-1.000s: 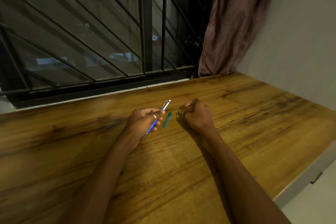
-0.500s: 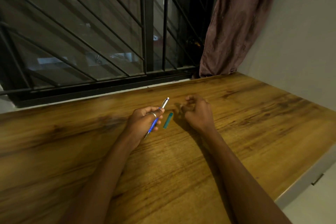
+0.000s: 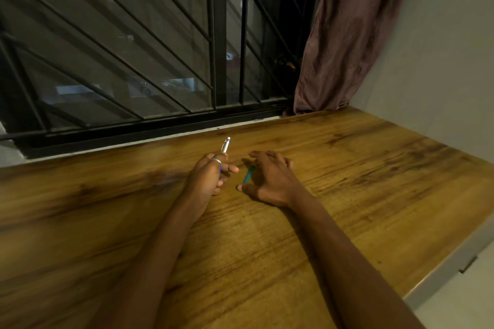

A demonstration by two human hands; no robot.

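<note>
Blue-and-silver pen (image 3: 225, 145) is gripped in the left hand (image 3: 208, 176), whose fingers are curled round the blue barrel so that most of it is hidden. Only a short strip of blue is seen between the fingers, while the slim silver metal end with its pale tip sticks up past the knuckles, tilted toward the black barred window grille (image 3: 219, 35). A silver ring (image 3: 216, 160) is worn on one finger of that hand. Just to the right, a small teal plastic tube-shaped piece (image 3: 248, 175) lies flat on the brown wood-grain bench (image 3: 347, 168), apart from the pen. The right hand (image 3: 270, 180) is spread wide and arched over this piece, with nothing held and the thumb set by its near end; whether the fingers touch it cannot be told. A mauve fabric curtain (image 3: 347, 35) hangs at the bench's far right corner.
</note>
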